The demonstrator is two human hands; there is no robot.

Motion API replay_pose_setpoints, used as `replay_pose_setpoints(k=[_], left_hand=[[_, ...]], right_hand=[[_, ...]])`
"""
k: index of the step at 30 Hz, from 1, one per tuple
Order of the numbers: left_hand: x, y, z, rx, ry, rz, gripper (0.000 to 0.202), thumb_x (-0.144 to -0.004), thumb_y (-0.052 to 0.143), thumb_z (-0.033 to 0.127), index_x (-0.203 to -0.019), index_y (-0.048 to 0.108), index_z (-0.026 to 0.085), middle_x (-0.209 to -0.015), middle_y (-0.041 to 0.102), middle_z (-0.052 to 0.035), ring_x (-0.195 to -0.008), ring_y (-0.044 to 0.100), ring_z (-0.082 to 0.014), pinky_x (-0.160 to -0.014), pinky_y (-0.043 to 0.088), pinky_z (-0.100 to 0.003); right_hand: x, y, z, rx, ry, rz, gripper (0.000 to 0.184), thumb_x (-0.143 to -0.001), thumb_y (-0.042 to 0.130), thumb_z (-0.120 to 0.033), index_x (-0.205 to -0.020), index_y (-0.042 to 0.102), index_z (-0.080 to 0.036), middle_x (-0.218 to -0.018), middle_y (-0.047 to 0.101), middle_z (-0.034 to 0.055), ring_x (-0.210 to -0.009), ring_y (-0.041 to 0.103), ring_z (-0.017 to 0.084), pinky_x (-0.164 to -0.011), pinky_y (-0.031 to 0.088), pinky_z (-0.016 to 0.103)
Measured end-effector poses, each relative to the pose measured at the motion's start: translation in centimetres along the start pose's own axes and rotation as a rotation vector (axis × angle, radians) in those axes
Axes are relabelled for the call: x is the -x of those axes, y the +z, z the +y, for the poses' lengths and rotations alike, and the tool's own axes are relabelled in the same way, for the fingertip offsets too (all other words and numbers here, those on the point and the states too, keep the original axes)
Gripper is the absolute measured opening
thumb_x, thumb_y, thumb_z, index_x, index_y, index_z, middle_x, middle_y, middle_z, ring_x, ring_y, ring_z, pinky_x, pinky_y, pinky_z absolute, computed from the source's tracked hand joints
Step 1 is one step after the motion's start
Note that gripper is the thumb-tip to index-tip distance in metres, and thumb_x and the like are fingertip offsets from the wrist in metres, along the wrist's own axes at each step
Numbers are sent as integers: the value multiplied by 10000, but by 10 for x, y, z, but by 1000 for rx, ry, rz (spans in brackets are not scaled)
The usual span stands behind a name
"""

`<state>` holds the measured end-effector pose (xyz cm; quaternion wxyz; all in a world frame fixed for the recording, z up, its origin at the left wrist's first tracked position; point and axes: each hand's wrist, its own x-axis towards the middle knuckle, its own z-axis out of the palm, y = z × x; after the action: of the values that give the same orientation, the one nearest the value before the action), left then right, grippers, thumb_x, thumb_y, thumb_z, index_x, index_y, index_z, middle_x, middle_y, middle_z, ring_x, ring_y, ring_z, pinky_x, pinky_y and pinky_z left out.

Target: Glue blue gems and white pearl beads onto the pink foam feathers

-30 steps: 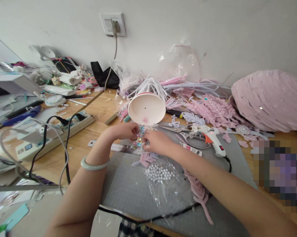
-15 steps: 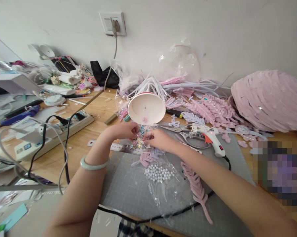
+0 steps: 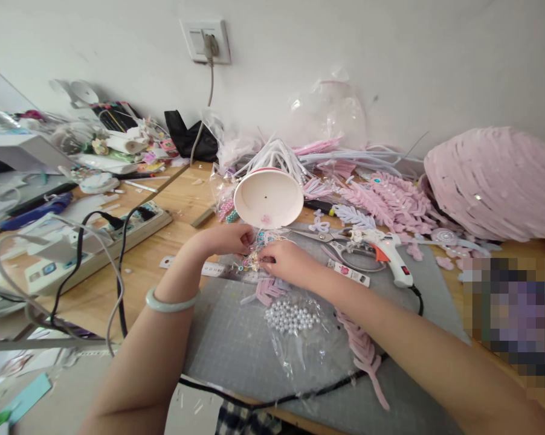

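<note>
My left hand (image 3: 227,238) and my right hand (image 3: 287,261) meet over a small pile of coloured gem stickers in a clear bag (image 3: 253,257), just below a tipped white paper cup (image 3: 267,197). Both hands have fingers pinched together in the bag; what each pinches is too small to name. A pale green bangle (image 3: 170,300) sits on my left wrist. A clear bag of white pearls (image 3: 290,316) lies on the grey cutting mat (image 3: 236,344) under my right forearm, beside pink felt feather pieces (image 3: 361,347).
A white glue gun (image 3: 393,260) and scissors (image 3: 333,240) lie right of my hands. Pink feather cutouts (image 3: 385,202) and a large pink dome (image 3: 494,181) fill the right. A power strip (image 3: 95,251) with black cables lies left. A wall socket (image 3: 205,41) is above.
My right hand has shifted slightly down and toward the left hand over the gem stickers. The left hand has stayed almost still.
</note>
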<state>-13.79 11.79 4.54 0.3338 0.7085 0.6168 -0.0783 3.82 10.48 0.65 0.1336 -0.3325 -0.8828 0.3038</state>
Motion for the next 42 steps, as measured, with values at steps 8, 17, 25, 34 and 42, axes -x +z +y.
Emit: replay_pose_setpoints(k=[8,17,25,34,42], left_hand=[[-2,1,-3,-21,18,4,194,-589,532,236,-770,486,186,-740,573,-6,-717,549,-188,-575,387,-247],[0,0,-2,-25,9,12,178,-554,477,149,-727,477,188,-690,554,-2,-688,533,-178,-555,377,-239],[-1,1,-4,25,3,-11,163,-629,536,160,-790,510,174,-732,576,2,-721,569,-180,-595,433,-246],[-3,2,-7,14,-26,-99,293,-904,540,318,-1136,546,141,-1113,579,-77,-930,597,-198,-786,521,-388],[-3,2,-5,7,-38,-80,283,-883,563,280,-1127,547,137,-1094,589,-81,-938,595,-209,-792,514,-386]], right_hand=[[-6,3,-3,85,19,-54,296,-864,515,-430,-987,706,-241,-893,715,39,-818,626,173,-621,367,242],[-16,14,-20,214,63,-53,341,-812,595,-408,-1055,679,-185,-1090,659,113,-923,621,251,-695,417,298],[-15,9,-17,187,39,-66,250,-861,506,-315,-963,710,-211,-1079,679,70,-935,609,204,-713,393,266],[-16,3,-6,35,72,-70,183,-772,529,-182,-827,703,-199,-785,706,16,-703,596,138,-579,353,218],[-8,10,-4,45,81,46,226,-800,480,-127,-948,646,-168,-887,657,50,-795,564,160,-651,372,245]])
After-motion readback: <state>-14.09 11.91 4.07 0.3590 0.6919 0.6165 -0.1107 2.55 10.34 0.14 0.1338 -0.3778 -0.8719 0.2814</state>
